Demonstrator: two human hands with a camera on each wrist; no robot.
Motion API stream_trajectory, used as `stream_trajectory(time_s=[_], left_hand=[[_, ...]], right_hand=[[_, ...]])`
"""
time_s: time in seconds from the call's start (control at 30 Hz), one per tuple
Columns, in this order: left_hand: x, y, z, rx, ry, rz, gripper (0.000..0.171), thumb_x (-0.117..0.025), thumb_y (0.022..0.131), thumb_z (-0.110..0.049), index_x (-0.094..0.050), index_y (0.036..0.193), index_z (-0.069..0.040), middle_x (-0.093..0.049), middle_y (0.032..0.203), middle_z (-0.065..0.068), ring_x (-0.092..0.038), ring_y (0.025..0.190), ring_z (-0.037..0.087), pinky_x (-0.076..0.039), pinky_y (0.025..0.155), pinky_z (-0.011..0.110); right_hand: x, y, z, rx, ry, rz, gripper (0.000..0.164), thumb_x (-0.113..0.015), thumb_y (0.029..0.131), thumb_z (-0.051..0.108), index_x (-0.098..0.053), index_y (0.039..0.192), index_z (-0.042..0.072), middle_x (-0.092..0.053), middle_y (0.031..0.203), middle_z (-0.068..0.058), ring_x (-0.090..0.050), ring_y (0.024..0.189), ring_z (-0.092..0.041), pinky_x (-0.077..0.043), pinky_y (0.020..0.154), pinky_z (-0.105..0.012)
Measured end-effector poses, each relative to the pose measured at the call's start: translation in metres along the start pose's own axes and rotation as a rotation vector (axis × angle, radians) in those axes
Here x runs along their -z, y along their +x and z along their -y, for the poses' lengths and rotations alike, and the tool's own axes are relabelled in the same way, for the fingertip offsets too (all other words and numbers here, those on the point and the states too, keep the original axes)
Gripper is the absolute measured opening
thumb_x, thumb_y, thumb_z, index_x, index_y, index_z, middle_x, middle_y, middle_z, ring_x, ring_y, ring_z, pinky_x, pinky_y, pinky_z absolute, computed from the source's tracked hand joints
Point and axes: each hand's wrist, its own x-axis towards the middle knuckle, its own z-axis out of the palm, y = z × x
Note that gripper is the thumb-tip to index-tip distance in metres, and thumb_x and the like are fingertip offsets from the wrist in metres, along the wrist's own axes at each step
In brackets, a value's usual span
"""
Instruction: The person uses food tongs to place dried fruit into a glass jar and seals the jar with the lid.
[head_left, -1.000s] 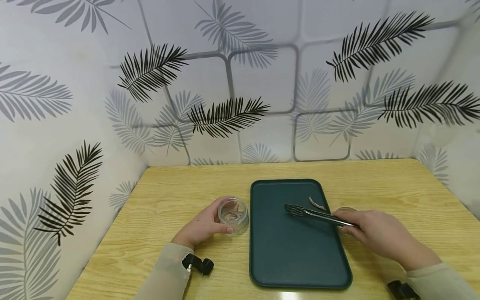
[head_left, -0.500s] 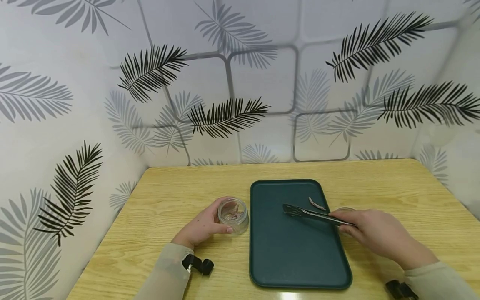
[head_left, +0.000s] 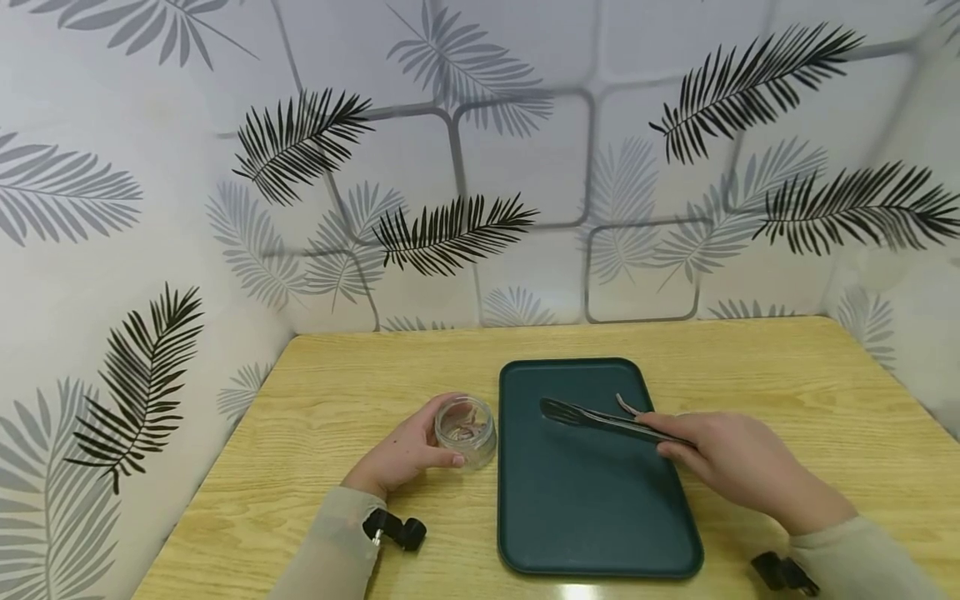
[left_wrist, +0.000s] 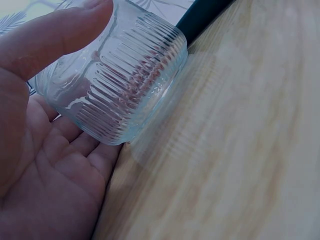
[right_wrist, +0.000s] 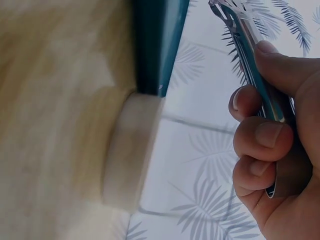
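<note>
My left hand [head_left: 405,454] holds a small ribbed glass jar [head_left: 467,432] upright on the table, left of the tray. Thin brownish-pink strips [left_wrist: 137,82] lie inside the jar, seen through its wall in the left wrist view. Fingers curled round the handle, my right hand [head_left: 738,458] grips metal tongs [head_left: 603,421] above a dark green tray [head_left: 592,517]. The tongs' tips point left over the tray; whether anything is between them, I cannot tell. A single thin strip [head_left: 625,405] lies on the tray near its right edge, partly hidden behind the right hand and tongs.
The tray stands on a light wooden table [head_left: 360,367]. A low, round, see-through object [right_wrist: 132,155] sits on the table against the tray's right side, hidden by the right hand in the head view. A leaf-patterned wall covering [head_left: 525,275] rises behind the table.
My right hand and the tongs have shifted left and slightly up over the tray, with the tongs' tips moving away from the strip. The left hand and jar have stayed in place.
</note>
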Motion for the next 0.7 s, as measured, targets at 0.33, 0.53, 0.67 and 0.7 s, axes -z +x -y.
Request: stream_trajectory(time_s=[0.33, 0.53, 0.67, 0.7], left_hand=[[0.000, 0.000, 0.000, -0.013, -0.012, 0.009, 0.084, -0.081, 0.086, -0.008, -0.034, 0.155, -0.019, -0.042, 0.155, 0.005, -0.046, 0.136, 0.025, -0.039, 0.105, 0.028], [0.001, 0.001, 0.003, -0.007, -0.019, 0.011, 0.084, -0.081, 0.086, -0.009, -0.034, 0.155, -0.019, -0.041, 0.155, 0.004, -0.045, 0.137, 0.025, -0.037, 0.108, 0.037], [0.001, 0.001, 0.004, -0.012, -0.008, 0.006, 0.085, -0.082, 0.085, -0.010, -0.035, 0.155, -0.020, -0.042, 0.155, 0.004, -0.045, 0.137, 0.024, -0.035, 0.111, 0.043], [0.000, 0.001, 0.004, -0.013, -0.006, 0.005, 0.085, -0.082, 0.085, -0.009, -0.035, 0.155, -0.019, -0.042, 0.154, 0.004, -0.045, 0.137, 0.024, -0.034, 0.111, 0.044]], right_hand=[[0.004, 0.019, 0.016, 0.067, -0.006, -0.049, 0.045, -0.073, 0.094, 0.029, -0.066, 0.138, 0.025, -0.073, 0.117, 0.001, -0.065, 0.076, -0.005, -0.048, 0.062, -0.032], [0.002, 0.035, 0.030, 0.102, 0.010, -0.065, 0.043, -0.072, 0.094, 0.030, -0.067, 0.137, 0.025, -0.074, 0.115, 0.002, -0.068, 0.078, -0.010, -0.051, 0.063, -0.034], [0.000, 0.045, 0.040, 0.118, 0.014, -0.061, 0.043, -0.071, 0.095, 0.031, -0.066, 0.137, 0.025, -0.073, 0.114, 0.002, -0.071, 0.086, -0.015, -0.054, 0.066, -0.037], [0.000, 0.047, 0.042, 0.120, 0.017, -0.054, 0.044, -0.071, 0.095, 0.032, -0.066, 0.138, 0.025, -0.073, 0.115, 0.003, -0.071, 0.088, -0.015, -0.054, 0.067, -0.037]])
